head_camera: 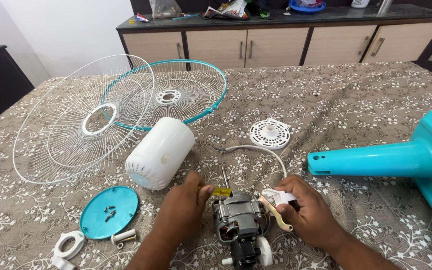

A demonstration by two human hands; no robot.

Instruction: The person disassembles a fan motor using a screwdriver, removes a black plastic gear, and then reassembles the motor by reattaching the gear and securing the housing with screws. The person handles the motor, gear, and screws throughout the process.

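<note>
A bare fan motor (238, 220) with its steel shaft pointing away from me lies on the patterned cloth between my hands. My left hand (183, 210) grips a screwdriver with a yellow handle (221, 191), held against the top of the motor. My right hand (308, 212) holds a small white plastic part (279, 196) and a tan link arm (275, 214) at the motor's right side. A white cable (256, 148) curves from the motor toward the back.
A white motor cover (160, 152) lies left of the motor. Two wire fan guards (83, 120) (188, 90) sit beyond it. A teal disc with screws (108, 211), white rings (70, 244), a white round vent plate (269, 134) and the teal fan stand (401, 157) surround the work spot.
</note>
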